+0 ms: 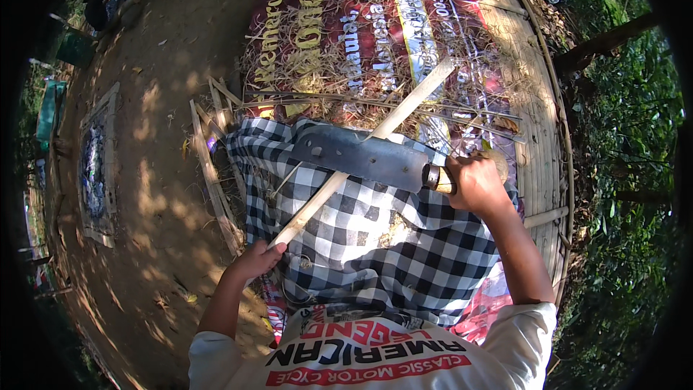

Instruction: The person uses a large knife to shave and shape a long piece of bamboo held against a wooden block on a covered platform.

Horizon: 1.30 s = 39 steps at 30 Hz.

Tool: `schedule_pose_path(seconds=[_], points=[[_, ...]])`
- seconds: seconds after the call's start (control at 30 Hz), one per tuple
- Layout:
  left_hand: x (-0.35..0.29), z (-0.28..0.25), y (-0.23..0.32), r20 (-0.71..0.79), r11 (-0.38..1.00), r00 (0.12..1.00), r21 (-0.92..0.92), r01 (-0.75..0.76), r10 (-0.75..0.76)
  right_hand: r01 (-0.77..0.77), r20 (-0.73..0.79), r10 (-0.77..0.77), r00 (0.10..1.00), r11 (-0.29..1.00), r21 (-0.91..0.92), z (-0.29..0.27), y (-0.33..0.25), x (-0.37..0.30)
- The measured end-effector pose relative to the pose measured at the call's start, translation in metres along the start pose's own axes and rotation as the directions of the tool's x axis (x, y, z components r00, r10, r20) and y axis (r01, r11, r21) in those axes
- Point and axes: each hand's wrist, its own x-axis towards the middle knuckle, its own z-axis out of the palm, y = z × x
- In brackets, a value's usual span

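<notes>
My right hand [476, 182] is closed round the wooden handle of a machete [364, 157] with a broad, dark blade. The blade lies across a pale split bamboo strip [415, 101], crossing it near its middle. At the strip's lower end, my left hand [258, 258] grips it with the thumb on top. The strip slants from there up to the far right. Both are above a black-and-white checked cloth [375, 245] spread over my lap. Where the blade crosses, part of the strip is hidden.
A dark red printed banner [310, 50] strewn with shavings covers the bamboo platform [534, 101] ahead. Thin strips [346, 100] lie across it. Several split bamboo pieces [216, 180] rest at the left edge. Bare earth [155, 195] is on the left, green plants [635, 231] on the right.
</notes>
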Motion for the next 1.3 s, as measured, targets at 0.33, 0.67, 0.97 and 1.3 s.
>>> schedule_pose_path(seconds=[0.33, 0.67, 0.97, 1.3], points=[[-0.001, 0.011, -0.003, -0.019, 0.998, 1.000, 0.056, 0.013, -0.011, -0.103, 0.146, 0.088, 0.985, 0.990, 0.100, 0.009, -0.044, 0.001], [-0.006, 0.008, 0.007, -0.022, 0.997, 1.000, 0.079, 0.018, -0.016, -0.042, -0.027, 0.048, 0.999, 0.983, 0.181, 0.022, -0.046, 0.038], [0.002, 0.006, 0.025, -0.011, 0.993, 0.997, 0.090, 0.078, -0.078, -0.160, -0.086, 0.180, 0.980, 0.968, 0.193, 0.015, -0.034, 0.025], [0.003, 0.006, 0.022, -0.054, 0.998, 0.998, 0.060, 0.035, -0.032, -0.164, -0.128, 0.196, 0.972, 0.961, 0.224, 0.021, -0.006, 0.030]])
